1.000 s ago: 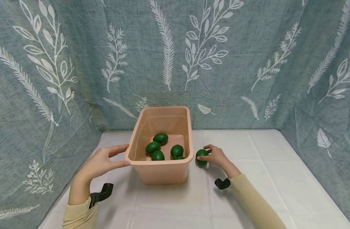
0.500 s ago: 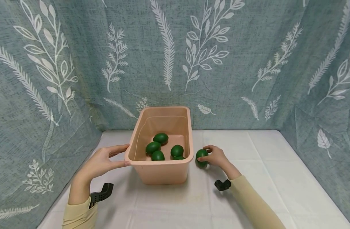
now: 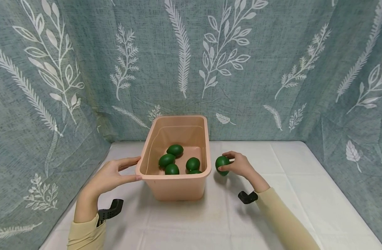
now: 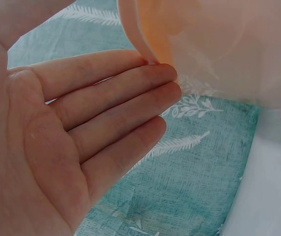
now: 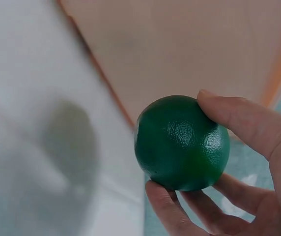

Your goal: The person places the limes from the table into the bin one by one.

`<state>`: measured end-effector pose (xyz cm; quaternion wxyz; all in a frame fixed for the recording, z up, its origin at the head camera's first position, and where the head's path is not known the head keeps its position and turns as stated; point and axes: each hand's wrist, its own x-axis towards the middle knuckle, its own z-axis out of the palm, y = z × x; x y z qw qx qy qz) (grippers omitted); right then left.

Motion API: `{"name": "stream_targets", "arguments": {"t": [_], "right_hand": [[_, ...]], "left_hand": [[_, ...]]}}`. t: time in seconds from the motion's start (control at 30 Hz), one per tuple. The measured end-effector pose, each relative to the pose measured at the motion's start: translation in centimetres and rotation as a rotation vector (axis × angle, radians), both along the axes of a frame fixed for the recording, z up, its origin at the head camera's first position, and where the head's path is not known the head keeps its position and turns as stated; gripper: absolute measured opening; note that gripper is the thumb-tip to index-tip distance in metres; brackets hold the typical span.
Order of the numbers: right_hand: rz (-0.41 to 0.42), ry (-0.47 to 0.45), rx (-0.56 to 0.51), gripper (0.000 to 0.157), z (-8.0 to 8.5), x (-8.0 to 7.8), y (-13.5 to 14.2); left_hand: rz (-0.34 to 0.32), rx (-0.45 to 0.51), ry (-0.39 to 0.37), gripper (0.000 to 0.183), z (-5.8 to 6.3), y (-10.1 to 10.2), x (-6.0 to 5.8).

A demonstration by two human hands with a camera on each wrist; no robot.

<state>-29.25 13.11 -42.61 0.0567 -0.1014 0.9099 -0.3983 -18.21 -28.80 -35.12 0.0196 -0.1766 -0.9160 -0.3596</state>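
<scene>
My right hand [image 3: 240, 164] holds a dark green lime [image 3: 222, 165] between thumb and fingertips, just right of the bin. In the right wrist view the same lime [image 5: 182, 142] is raised over the white cloth, its shadow falling apart from it. The peach plastic bin [image 3: 179, 189] stands mid-table with several limes inside; one lime [image 3: 175, 150] lies farthest back. At the bin's left front corner my left hand [image 3: 108, 177] rests its fingertips and thumb on the rim. The left wrist view shows its fingers [image 4: 116, 105] extended together against the bin wall.
A white cloth [image 3: 272, 215] covers the table. Behind it and at both sides hangs a blue-green curtain [image 3: 153, 52] with white leaf prints. A black wrist camera [image 3: 111, 210] sits on the left wrist, another black camera [image 3: 247, 197] on the right.
The right hand has lifted the lime off the cloth and shifted slightly up and to the right with it. The left hand and the bin stay in place.
</scene>
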Motion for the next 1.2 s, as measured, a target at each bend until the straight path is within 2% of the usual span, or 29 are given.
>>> {"name": "stream_targets", "arguments": {"t": [0.23,0.67,0.9,1.2], "right_hand": [[0.045,0.001,-0.046,0.067,2.0,0.4,0.5],[0.079,0.025,-0.032,0.071,6.7,0.4,1.3],[0.093,0.021,-0.023,0.072,9.1,-0.4,1.1],[0.109,0.051,0.040,0.071,12.1,-2.0,0.1]], "left_hand": [[0.002,-0.004,0.002,0.064,0.0,0.0,0.0],[0.004,-0.009,-0.003,0.066,0.1,0.1,0.0],[-0.002,-0.008,-0.003,0.066,0.2,0.1,-0.1],[0.000,-0.012,0.003,0.066,0.2,0.1,-0.1]]}}
